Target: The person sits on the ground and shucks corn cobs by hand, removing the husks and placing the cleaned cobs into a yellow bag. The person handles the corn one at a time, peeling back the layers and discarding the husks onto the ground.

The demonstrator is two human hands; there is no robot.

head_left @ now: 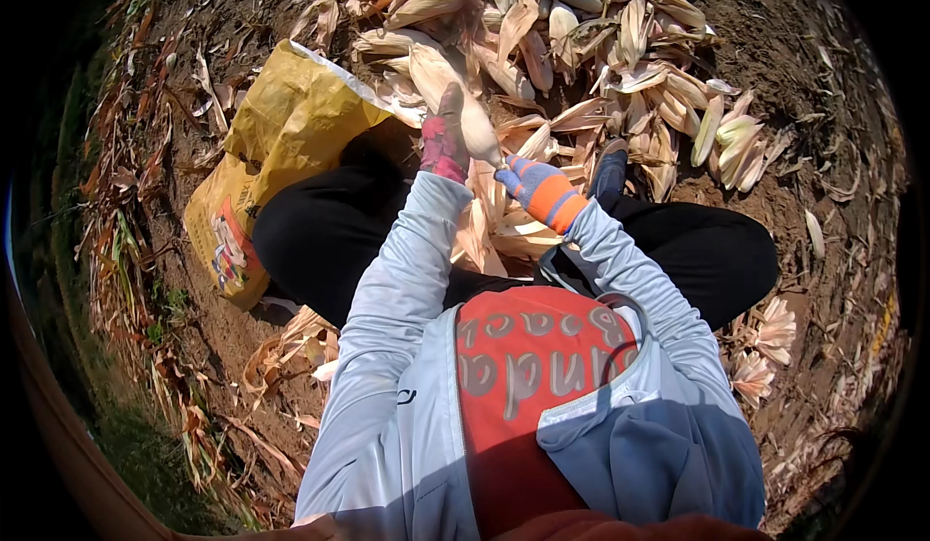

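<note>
An ear of corn in pale dry husk lies slantwise between my hands, its narrow base towards my right hand. My left hand, in a red and dark glove, holds the ear along its side. At the base, the fingers of my right hand, in a blue and orange striped knit glove, grip the stalk end. Loose husks lie below the ear, between my legs. Beyond my hands is a heap of husked-over corn ears. How far the husk on the held ear is opened cannot be told.
A yellow woven sack with its mouth towards my hands lies by my left knee. My crossed legs in black trousers flank the husks, with a dark shoe near my right hand. Brown soil and dry stalks surround me; more peeled husks lie at the right.
</note>
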